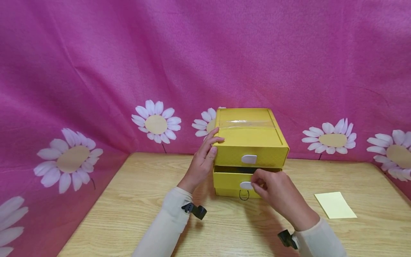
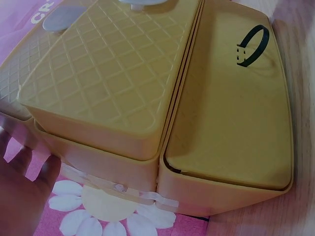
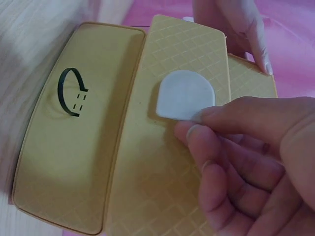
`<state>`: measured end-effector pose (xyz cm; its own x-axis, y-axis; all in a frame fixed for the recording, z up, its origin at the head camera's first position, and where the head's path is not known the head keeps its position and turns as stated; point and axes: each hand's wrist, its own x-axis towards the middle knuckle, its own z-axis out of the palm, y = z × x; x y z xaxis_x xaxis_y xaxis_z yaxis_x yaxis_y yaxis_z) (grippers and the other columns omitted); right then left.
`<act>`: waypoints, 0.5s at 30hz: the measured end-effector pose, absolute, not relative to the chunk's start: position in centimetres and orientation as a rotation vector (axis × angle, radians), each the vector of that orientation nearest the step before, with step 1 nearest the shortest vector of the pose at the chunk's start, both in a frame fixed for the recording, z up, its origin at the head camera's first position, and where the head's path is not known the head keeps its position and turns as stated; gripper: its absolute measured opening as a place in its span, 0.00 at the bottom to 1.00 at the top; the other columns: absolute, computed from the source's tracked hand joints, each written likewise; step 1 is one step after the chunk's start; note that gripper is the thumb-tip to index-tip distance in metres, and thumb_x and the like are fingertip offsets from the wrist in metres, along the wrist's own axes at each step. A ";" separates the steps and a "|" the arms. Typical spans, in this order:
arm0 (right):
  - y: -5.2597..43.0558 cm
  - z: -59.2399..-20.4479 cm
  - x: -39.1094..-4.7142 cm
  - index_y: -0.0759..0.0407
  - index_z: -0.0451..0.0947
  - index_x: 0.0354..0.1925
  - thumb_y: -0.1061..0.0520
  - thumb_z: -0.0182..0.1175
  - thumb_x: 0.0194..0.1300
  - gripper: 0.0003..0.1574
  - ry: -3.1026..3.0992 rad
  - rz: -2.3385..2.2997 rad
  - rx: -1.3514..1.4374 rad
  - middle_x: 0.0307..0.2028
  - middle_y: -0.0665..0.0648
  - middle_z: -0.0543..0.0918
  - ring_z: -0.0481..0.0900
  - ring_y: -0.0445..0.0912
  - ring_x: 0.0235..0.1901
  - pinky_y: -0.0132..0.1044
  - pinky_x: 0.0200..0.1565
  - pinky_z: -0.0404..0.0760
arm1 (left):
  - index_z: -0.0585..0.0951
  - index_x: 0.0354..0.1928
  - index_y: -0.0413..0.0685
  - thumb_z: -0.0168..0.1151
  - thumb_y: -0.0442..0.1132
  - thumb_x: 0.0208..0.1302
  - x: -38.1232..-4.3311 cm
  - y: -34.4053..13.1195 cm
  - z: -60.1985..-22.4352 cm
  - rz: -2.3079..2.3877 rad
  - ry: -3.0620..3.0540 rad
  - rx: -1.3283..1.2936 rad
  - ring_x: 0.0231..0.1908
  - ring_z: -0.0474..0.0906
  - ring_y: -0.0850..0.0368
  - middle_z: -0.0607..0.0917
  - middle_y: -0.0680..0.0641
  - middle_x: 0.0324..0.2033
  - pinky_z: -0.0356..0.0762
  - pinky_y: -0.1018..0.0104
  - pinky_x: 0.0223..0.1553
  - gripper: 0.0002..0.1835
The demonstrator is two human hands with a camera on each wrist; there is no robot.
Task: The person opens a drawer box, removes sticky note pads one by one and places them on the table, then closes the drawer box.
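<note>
R hand (image 1: 279,194): pinches white rounded tab (image 1: 245,185)
Yellow quilted drawer (image 1: 228,180): behind tab, long L–R
L hand (image 1: 202,162): farther, fingers extended

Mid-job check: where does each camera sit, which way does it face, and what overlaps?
Head: worn on the head, facing forward and down at the yellow drawer box; the left hand, right hand and both sleeves show.
Left wrist: on that wrist, facing the box's front and side; left fingers show at the picture's left edge.
Right wrist: facing the drawer fronts; the right hand pinches a white tab, left hand beyond.
Shared: both wrist views show the black loop.
</note>
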<state>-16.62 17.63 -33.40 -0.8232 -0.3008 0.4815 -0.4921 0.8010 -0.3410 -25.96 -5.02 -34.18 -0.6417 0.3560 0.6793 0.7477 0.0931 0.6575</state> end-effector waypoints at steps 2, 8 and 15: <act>17.5 -33.3 -16.5 0.49 0.79 0.25 0.64 0.69 0.54 0.11 -2.590 0.634 0.589 0.22 0.42 0.80 0.73 0.34 0.22 0.33 0.26 0.75 | 0.70 0.60 0.44 0.40 0.33 0.76 -25.3 -5.0 -33.5 -1.575 -2.027 -1.090 0.73 0.49 0.54 0.58 0.45 0.73 0.51 0.52 0.70 0.16; 17.3 -32.9 -16.0 0.48 0.79 0.25 0.63 0.71 0.53 0.12 -2.622 0.597 0.566 0.24 0.43 0.82 0.77 0.36 0.25 0.37 0.28 0.76 | 0.69 0.59 0.38 0.40 0.30 0.75 -24.0 -5.0 -32.2 -1.601 -2.037 -1.091 0.73 0.50 0.48 0.58 0.39 0.72 0.51 0.51 0.70 0.16; 17.3 -32.6 -15.7 0.47 0.79 0.24 0.63 0.71 0.53 0.13 -2.630 0.571 0.579 0.23 0.42 0.82 0.74 0.37 0.24 0.36 0.27 0.73 | 0.69 0.59 0.38 0.40 0.29 0.75 -24.1 -5.0 -32.3 -1.608 -2.033 -1.094 0.73 0.50 0.47 0.58 0.38 0.72 0.51 0.49 0.70 0.15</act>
